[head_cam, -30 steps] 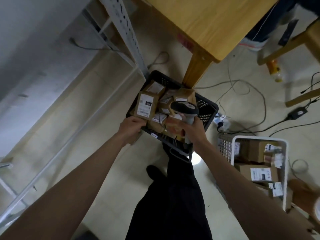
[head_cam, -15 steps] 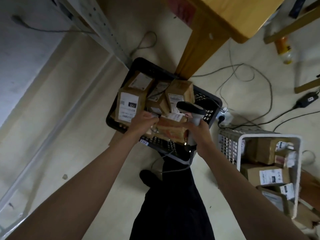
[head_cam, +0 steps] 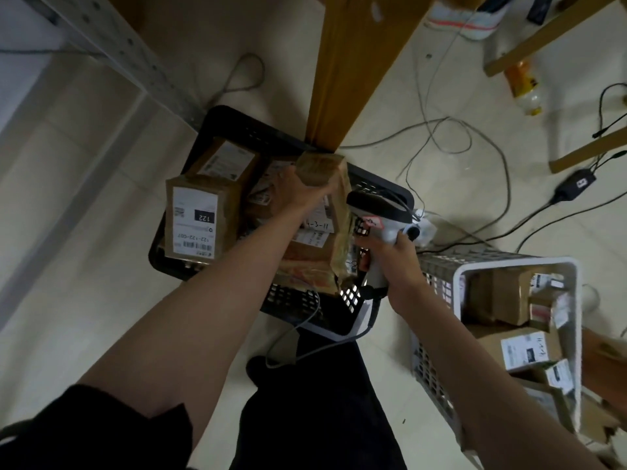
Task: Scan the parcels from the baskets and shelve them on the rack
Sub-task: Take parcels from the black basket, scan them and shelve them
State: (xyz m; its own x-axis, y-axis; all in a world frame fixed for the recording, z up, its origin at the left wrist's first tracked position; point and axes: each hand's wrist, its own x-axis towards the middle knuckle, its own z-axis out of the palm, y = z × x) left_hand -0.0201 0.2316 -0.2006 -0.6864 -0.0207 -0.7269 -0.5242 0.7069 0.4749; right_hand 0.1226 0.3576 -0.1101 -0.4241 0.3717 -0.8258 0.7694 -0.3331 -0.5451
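Head view, left hand: the left hand (head_cam: 298, 188) reaches into the black plastic basket (head_cam: 217, 273) on the floor. Its fingers are curled round the top end of a tall brown cardboard parcel (head_cam: 334, 212).
Head view, held parcel: it stands upright above the other parcels in the black basket. A white label with handwriting shows on its side.
Head view, right hand: the right hand (head_cam: 395, 259) grips the handle of a white and black handheld barcode scanner (head_cam: 376, 215). The scanner's head is just beside the held parcel. A grey cable hangs from the scanner's handle.
Head view, other parcels: a brown box with a big white label reading 122 (head_cam: 195, 222) stands at the left side of the black basket. More brown boxes lie round it.
Head view, second basket: a white plastic basket (head_cam: 573, 300) sits on the floor to the right, with brown labelled boxes inside.
Head view, around: a wooden table leg (head_cam: 353, 62) stands just behind the black basket. A grey metal rack post (head_cam: 112, 42) crosses the top left. Loose cables lie on the pale floor.
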